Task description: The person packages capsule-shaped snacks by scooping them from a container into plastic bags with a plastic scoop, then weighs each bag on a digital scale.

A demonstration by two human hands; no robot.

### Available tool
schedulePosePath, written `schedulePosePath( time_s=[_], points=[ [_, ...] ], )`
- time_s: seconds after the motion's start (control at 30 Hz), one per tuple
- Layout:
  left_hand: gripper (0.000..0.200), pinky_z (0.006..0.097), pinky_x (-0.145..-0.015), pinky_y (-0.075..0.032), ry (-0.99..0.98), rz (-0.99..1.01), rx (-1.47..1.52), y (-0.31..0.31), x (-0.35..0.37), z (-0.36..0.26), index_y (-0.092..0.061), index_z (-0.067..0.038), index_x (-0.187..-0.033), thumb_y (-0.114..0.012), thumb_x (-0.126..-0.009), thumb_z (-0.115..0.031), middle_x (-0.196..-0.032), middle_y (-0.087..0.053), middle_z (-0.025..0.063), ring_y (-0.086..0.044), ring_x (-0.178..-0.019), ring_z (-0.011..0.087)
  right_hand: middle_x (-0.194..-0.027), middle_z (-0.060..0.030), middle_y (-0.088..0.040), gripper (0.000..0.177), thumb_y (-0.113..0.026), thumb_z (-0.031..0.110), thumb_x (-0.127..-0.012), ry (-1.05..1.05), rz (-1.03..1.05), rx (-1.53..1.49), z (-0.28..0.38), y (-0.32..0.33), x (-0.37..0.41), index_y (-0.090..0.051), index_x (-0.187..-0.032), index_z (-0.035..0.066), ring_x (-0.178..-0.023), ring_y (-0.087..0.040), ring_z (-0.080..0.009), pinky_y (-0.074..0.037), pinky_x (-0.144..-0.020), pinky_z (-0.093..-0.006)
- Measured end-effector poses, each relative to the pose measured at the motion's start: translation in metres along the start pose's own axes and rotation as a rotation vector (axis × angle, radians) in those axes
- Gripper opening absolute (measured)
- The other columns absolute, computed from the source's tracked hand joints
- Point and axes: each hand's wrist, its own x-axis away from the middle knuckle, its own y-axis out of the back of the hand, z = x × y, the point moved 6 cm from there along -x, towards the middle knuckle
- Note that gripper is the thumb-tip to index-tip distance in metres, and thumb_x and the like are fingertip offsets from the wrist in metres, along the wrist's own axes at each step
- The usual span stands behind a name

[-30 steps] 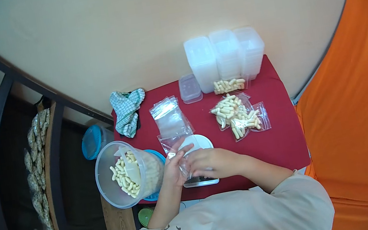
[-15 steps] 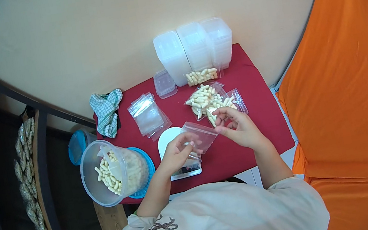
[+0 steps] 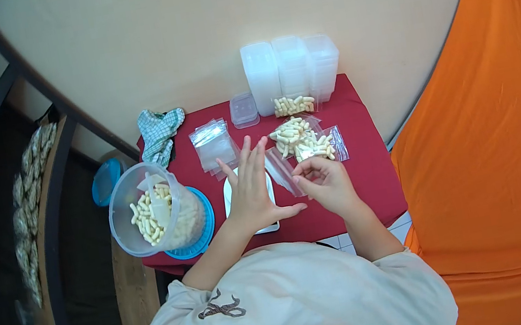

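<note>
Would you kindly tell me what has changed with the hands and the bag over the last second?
The left hand has let go of the small clear bag and now lies spread open over the white scale. The right hand alone keeps the bag pinched, beside the scale. The tub of snacks, the empty bags and the filled bags stayed put.

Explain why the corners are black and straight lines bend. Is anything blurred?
Head view: a fisheye lens bows the shelf rail and blackens the corners; light is soft and even, no hard glare; nothing is badly blurred, though the clear bag pinched by the right hand barely shows.
</note>
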Motion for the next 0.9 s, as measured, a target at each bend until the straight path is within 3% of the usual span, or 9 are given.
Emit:
schedulePosePath(
  time_s=[0.07,0.3,0.37,0.53,0.6,0.63,0.7,0.87,0.9],
  points=[
    [0.116,0.0714,-0.096,0.007,-0.049,-0.019,-0.063,0.000,0.002,-0.002,-0.019,-0.004,-0.139,-0.077,-0.053,-0.057,-0.143,-0.029,0.0117,-0.021,-0.136,0.0330,-0.077,-0.0019,-0.058,0.007,-0.063,0.001,-0.082,-0.009,0.093,-0.066,0.004,-0.015,0.004,-0.059,-0.088,-0.001,-0.058,-0.053,-0.0041,-0.043,-0.050,-0.0180],
    [0.106,0.0704,-0.097,0.009,-0.115,-0.123,0.042,0.016,0.007,-0.008,-0.028,-0.006,-0.134,-0.079,-0.051,-0.048,-0.136,-0.036,0.0116,-0.031,-0.130,0.0313,-0.078,-0.0009,-0.056,0.011,-0.061,0.007,-0.086,-0.056,0.204,-0.328,0.015,-0.022,0.010,-0.055,-0.093,0.000,-0.059,-0.050,-0.0035,-0.042,-0.047,-0.0170],
    [0.109,0.0662,-0.101,0.008,-0.121,-0.129,0.046,0.018,0.007,-0.010,-0.031,-0.006,-0.132,-0.082,-0.045,-0.047,-0.130,-0.042,0.0122,-0.036,-0.127,0.0322,-0.079,-0.0016,-0.056,0.012,-0.061,0.006,-0.085,-0.057,0.207,-0.340,0.013,-0.022,0.010,-0.055,-0.094,0.000,-0.059,-0.051,-0.0038,-0.042,-0.045,-0.0172],
    [0.103,0.0661,-0.102,0.006,-0.155,-0.140,0.013,0.027,0.010,-0.011,-0.036,-0.006,-0.130,-0.082,-0.047,-0.047,-0.127,-0.044,0.0120,-0.040,-0.124,0.0302,-0.081,-0.0009,-0.055,0.010,-0.060,0.006,-0.085,-0.026,0.147,-0.310,0.014,-0.023,0.011,-0.055,-0.092,0.001,-0.063,-0.052,-0.0036,-0.042,-0.045,-0.0167],
    [0.100,0.0660,-0.102,0.005,-0.164,-0.144,-0.007,0.028,0.010,-0.010,-0.039,-0.006,-0.129,-0.081,-0.048,-0.048,-0.127,-0.045,0.0120,-0.041,-0.123,0.0294,-0.084,-0.0025,-0.058,0.013,-0.062,0.003,-0.082,0.276,0.002,-0.019,0.023,-0.017,0.011,-0.057,-0.094,0.001,-0.068,-0.055,-0.0056,-0.045,-0.048,-0.0171],
    [0.096,0.0668,-0.102,0.003,-0.172,-0.147,0.002,0.029,0.010,-0.009,-0.040,-0.006,-0.129,-0.080,-0.051,-0.045,-0.124,-0.046,0.0109,-0.044,-0.119,0.0279,-0.084,-0.0025,-0.058,0.013,-0.062,0.003,-0.082,0.276,0.008,-0.011,0.027,-0.017,0.011,-0.057,-0.094,0.001,-0.068,-0.055,-0.0056,-0.045,-0.048,-0.0171],
    [0.091,0.0675,-0.102,0.001,-0.171,-0.159,0.016,0.030,0.009,-0.008,-0.041,-0.006,-0.128,-0.078,-0.053,-0.042,-0.121,-0.047,0.0098,-0.046,-0.116,0.0264,-0.090,-0.0062,-0.060,0.024,-0.068,0.004,-0.076,0.389,0.095,0.382,0.049,-0.026,0.017,-0.059,-0.098,0.001,-0.069,-0.059,-0.0104,-0.047,-0.050,-0.0196],
    [0.075,0.0503,-0.104,-0.028,-0.288,-0.144,0.147,0.032,0.007,-0.013,-0.050,-0.004,-0.120,-0.074,-0.054,-0.031,-0.111,-0.053,0.0106,-0.051,-0.105,0.0272,-0.097,-0.0105,-0.061,0.040,-0.075,0.011,-0.067,0.328,0.153,0.514,0.060,-0.031,0.016,-0.058,-0.102,-0.001,-0.070,-0.060,-0.0155,-0.047,-0.049,-0.0231],
    [0.075,0.0503,-0.104,-0.028,-0.277,-0.145,0.154,0.034,0.007,-0.012,-0.050,-0.004,-0.120,-0.074,-0.054,-0.031,-0.111,-0.053,0.0106,-0.051,-0.105,0.0272,-0.098,-0.0112,-0.061,0.044,-0.078,0.013,-0.065,0.328,0.163,0.510,0.062,-0.033,0.016,-0.058,-0.102,-0.001,-0.070,-0.060,-0.0164,-0.046,-0.048,-0.0239]
  ],
)
